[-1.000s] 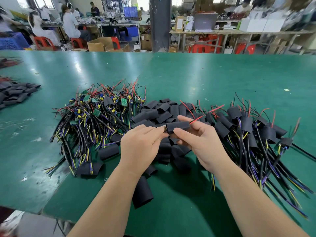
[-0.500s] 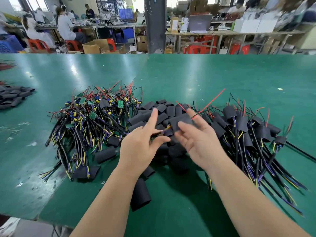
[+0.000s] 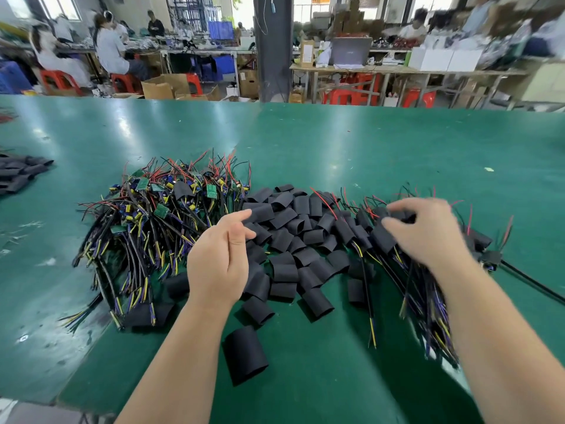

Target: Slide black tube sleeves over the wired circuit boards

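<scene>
Listing hazards first, as judgement:
- Snagging: the heap of unsleeved green circuit boards with red, yellow and black wires [image 3: 159,215], left of the central heap of loose black tube sleeves [image 3: 290,237], is badly tangled. Lifting one board would likely drag its neighbours along.
- Mixing: the pile of sleeved boards [image 3: 357,234] lies right of the central heap and touches it, so finished and bare stock could get confused.
- Dropping: one large black sleeve [image 3: 244,353] lies nearer the person than the central heap. A forearm could sweep it off the table.

Hands:
- Left hand [image 3: 218,261]: over the central heap's left edge, fingers loosely curled, holding nothing.
- Right hand [image 3: 425,231]: over the sleeved pile and blurred. I cannot tell whether it is grasping anything.

Surface: green matte table [image 3: 367,142], scuffed and littered with specks. A smaller cluster of black sleeves [image 3: 18,172] lies far left of the central heap.

Room: a workshop beyond the central heap, with a dark pillar [image 3: 272,47], seated workers, red stools, cardboard boxes and cluttered benches.
</scene>
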{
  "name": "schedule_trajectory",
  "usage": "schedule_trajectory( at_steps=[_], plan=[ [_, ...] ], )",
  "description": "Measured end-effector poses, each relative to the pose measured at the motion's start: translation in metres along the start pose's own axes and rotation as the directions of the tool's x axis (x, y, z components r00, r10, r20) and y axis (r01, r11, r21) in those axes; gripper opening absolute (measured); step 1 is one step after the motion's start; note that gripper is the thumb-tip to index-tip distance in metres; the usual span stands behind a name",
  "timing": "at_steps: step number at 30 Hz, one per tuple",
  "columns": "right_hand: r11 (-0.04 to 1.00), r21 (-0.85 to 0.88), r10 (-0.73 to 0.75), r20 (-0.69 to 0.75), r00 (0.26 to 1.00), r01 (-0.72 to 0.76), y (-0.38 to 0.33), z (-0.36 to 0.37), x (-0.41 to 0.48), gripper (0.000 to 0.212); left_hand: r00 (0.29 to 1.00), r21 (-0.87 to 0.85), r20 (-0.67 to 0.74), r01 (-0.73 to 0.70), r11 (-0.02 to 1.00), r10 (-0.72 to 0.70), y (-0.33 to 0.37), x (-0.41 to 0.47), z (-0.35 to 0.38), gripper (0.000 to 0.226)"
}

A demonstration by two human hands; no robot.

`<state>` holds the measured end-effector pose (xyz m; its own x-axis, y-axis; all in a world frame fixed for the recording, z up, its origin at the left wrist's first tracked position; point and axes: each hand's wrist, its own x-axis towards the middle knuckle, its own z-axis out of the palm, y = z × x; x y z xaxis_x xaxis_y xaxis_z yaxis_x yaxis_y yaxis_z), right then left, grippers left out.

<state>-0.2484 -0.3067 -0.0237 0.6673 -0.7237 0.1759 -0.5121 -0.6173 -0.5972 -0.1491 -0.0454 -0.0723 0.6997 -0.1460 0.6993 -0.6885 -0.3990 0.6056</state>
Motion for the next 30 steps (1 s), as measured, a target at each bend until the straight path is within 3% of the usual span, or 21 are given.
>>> schedule_trajectory(
  at_steps=[3,6,12,18,22,25,30],
  plan=[
    [0.961,-0.274,0.008,0.137,0.991,0.03,-0.004,0.031,-0.016,0.05,1.0,0.014,0.008,0.011,1.0,-0.011,0.0,0.0,-0.001,0.048],
    [0.918,-0.393,-0.007,0.105,0.994,0.048,-0.001,0.045,-0.02,0.054,0.999,0.025,0.028,0.027,0.999,-0.028,0.001,-0.001,0.0,0.049],
    [0.945,-0.328,0.014,0.002,1.0,-0.013,0.0,0.045,-0.016,0.031,0.998,0.022,0.047,0.044,0.999,-0.045,0.001,0.0,0.0,0.049],
    [0.964,-0.257,0.045,-0.086,0.995,-0.066,0.005,0.041,-0.012,0.029,0.998,0.025,0.044,0.049,0.998,-0.05,0.002,0.0,0.0,0.045],
    [0.96,-0.259,0.078,-0.12,0.99,-0.107,0.008,0.038,-0.008,0.041,0.996,0.06,0.028,0.081,0.995,-0.083,0.001,0.001,0.0,0.043],
    [0.932,-0.339,0.103,-0.084,0.991,-0.126,0.011,0.035,-0.007,0.044,0.993,0.081,0.013,0.12,0.989,-0.121,0.001,0.001,0.0,0.043],
    [0.898,-0.428,0.104,-0.016,0.994,-0.101,0.01,0.033,-0.013,0.028,0.991,0.086,0.036,0.122,0.989,-0.125,0.002,0.001,0.0,0.04]
  ],
)
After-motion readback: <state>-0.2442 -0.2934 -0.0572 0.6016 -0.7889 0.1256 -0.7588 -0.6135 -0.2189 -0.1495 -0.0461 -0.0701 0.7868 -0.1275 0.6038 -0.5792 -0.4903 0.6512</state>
